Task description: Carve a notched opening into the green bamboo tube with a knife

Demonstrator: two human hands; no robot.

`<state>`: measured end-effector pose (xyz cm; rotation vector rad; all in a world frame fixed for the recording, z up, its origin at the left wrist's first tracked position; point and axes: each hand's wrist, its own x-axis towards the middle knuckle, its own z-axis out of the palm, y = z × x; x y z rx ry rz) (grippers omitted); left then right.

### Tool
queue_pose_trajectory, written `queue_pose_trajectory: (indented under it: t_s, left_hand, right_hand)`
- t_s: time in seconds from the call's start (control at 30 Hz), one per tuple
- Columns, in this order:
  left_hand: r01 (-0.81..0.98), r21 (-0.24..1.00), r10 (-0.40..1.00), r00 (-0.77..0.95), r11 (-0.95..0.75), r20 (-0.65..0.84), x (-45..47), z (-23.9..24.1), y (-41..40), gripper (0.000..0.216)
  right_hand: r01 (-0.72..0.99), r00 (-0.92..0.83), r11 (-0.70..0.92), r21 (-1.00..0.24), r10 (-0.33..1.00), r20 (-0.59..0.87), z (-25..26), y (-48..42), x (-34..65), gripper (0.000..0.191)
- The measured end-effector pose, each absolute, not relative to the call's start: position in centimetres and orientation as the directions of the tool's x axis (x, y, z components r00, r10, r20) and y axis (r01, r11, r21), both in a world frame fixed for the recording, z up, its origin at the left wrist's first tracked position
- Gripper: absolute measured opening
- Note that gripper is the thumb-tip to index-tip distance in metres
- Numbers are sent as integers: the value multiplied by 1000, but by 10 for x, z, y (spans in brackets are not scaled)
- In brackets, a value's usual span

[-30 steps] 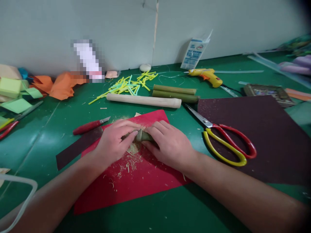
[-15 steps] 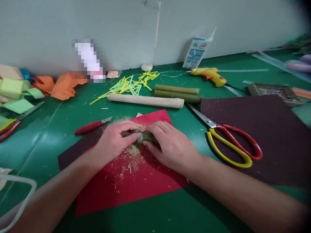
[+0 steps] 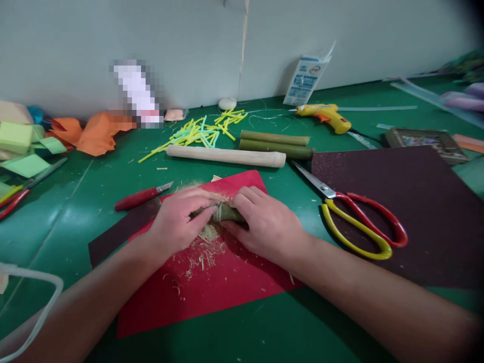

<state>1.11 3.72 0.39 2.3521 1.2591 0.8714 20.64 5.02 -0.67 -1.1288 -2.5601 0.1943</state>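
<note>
Both my hands meet over a red sheet (image 3: 227, 287) on the green table. My right hand (image 3: 266, 227) is wrapped round a short green bamboo piece (image 3: 226, 214), pressing it down on the sheet. My left hand (image 3: 177, 222) is closed at the piece's left end, its fingertips pinched against it; what they hold there is hidden. Pale shavings (image 3: 202, 249) lie scattered under and in front of the hands.
A red-handled knife (image 3: 139, 196) lies left of the hands, red and yellow scissors (image 3: 355, 217) to the right on a dark sheet (image 3: 416, 201). Behind are a wooden dowel (image 3: 227, 155), two bamboo sticks (image 3: 276, 143), cut straws (image 3: 200, 132), a yellow glue gun (image 3: 325, 116) and coloured paper (image 3: 30, 146).
The hands have stayed over the bamboo piece with only small finger shifts. The view itself has shifted slightly.
</note>
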Motion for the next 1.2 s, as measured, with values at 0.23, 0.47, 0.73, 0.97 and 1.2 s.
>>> queue_pose_trajectory:
  t_s: [0.23, 0.47, 0.73, 0.97, 1.2]
  left_hand:
    - [638, 555, 846, 407, -534, 346, 14, 4, 38, 15]
    - [633, 631, 893, 340, -449, 294, 15, 7, 36, 13]
    - [654, 634, 909, 334, -413, 247, 16, 9, 37, 16]
    - [665, 639, 919, 335, -387, 208, 14, 7, 38, 17]
    - [658, 653, 926, 294, -375, 235, 15, 8, 35, 17]
  right_hand:
    - [698, -617, 664, -266, 747, 248, -5, 50, 206, 17]
    - [686, -626, 673, -276, 740, 246, -7, 50, 208, 18]
    - [687, -621, 670, -281, 742, 252, -7, 50, 208, 18]
    - [692, -617, 668, -273, 744, 256, -6, 49, 207, 17]
    - [684, -628, 678, -268, 735, 256, -5, 50, 208, 18]
